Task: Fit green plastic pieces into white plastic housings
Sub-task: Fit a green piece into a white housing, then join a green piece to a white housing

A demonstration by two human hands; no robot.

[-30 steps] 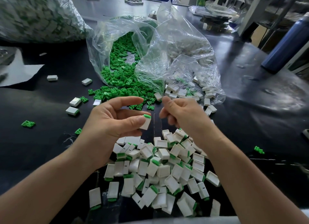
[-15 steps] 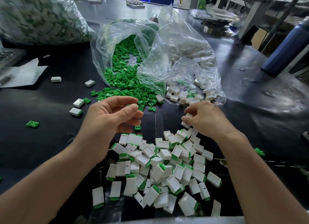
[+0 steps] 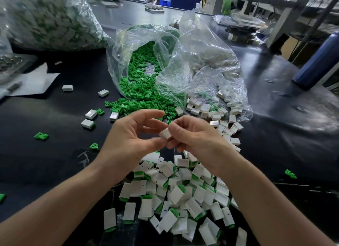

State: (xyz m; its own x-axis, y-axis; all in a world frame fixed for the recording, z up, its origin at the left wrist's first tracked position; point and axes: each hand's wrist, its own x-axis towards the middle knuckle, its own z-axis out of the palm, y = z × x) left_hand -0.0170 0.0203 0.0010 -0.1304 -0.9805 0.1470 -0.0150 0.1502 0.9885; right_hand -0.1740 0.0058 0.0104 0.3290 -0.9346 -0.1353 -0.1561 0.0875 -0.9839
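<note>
My right hand (image 3: 194, 137) pinches a white housing (image 3: 165, 133) between thumb and fingers, above the table's middle. My left hand (image 3: 132, 135) meets it from the left, thumb and a curled finger closing on the housing's left end while the index finger stays raised. Loose green pieces (image 3: 139, 91) spill from an open clear bag (image 3: 128, 44) just beyond the hands. Empty white housings (image 3: 207, 110) lie at the mouth of a second clear bag (image 3: 211, 58) to the right. Below my wrists is a pile of assembled white housings with green ends (image 3: 176, 194).
Stray housings (image 3: 90, 114) and green pieces (image 3: 41, 136) dot the black table (image 3: 275, 145) on the left. A large full bag (image 3: 45, 20) fills the far left, with white paper (image 3: 34, 82) beside it. A blue bottle (image 3: 317, 62) stands at the right edge.
The left hand dropped an assembled piece onto the pile. My right hand reached to the loose housings, picked one up and brought it back to meet the left hand.
</note>
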